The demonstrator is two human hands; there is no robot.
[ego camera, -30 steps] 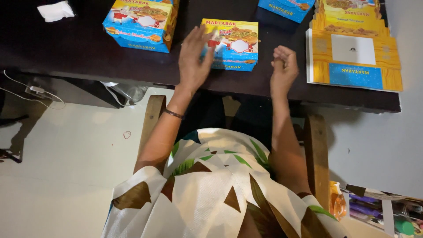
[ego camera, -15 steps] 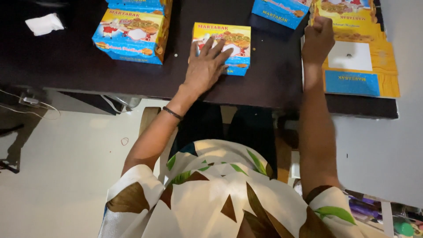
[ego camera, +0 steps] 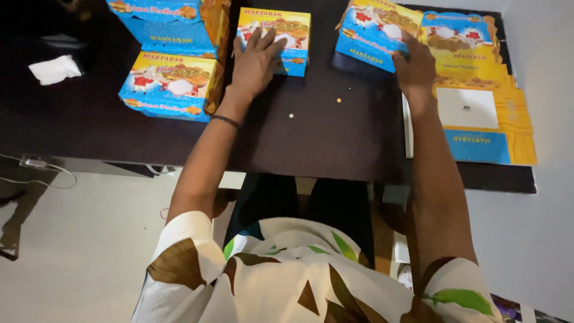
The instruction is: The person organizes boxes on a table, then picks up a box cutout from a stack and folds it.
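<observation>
Dark wooden surface [ego camera: 335, 143], pale floor below. Left hand [ego camera: 256, 60] lay flat, fingers spread, pressing a folded yellow-and-blue cardboard food box [ego camera: 281, 36], apparently steadying it. Right hand [ego camera: 412, 66] gripped another such box [ego camera: 371, 33] beside a stack of unfolded box blanks [ego camera: 478, 113]. Two finished boxes [ego camera: 170, 90] stood left.

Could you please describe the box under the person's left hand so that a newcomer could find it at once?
On the dark tabletop, look at the far edge, near the middle. The folded blue-and-yellow cardboard box lies flat there under the left hand. Unlike the two boxes to its left, it stands alone.
</observation>
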